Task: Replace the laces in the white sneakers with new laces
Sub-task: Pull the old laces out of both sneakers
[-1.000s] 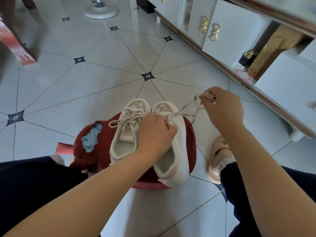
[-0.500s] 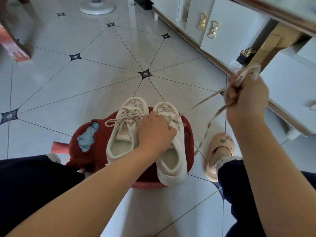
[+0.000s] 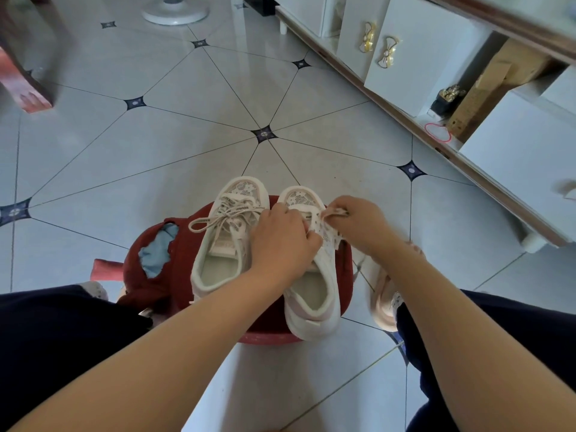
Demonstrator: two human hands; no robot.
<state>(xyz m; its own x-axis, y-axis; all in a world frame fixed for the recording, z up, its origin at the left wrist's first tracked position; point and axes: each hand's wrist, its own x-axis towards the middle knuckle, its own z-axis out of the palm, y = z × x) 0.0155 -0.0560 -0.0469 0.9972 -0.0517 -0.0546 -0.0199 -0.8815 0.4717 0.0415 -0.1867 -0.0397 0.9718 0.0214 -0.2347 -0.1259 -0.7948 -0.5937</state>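
Observation:
Two white sneakers stand side by side, toes pointing away, on a low stool draped with dark red cloth (image 3: 180, 269). The left sneaker (image 3: 224, 241) is fully laced, with its lace tied in a bow. My left hand (image 3: 280, 241) grips the middle of the right sneaker (image 3: 314, 294), covering its tongue and eyelets. My right hand (image 3: 358, 222) is down at that shoe's outer side and pinches a pale lace (image 3: 335, 212) close to the eyelets. Most of this lace is hidden by my hands.
The stool stands on a grey tiled floor between my knees in dark trousers. A pink slipper (image 3: 381, 294) is on my right foot. White cabinets (image 3: 414, 57) run along the right. A fan base (image 3: 174, 10) stands far back and a red furniture leg (image 3: 21, 85) at far left.
My right hand, which had pulled the lace high and out to the right, has come back down to the right sneaker. My left hand has stayed on that shoe.

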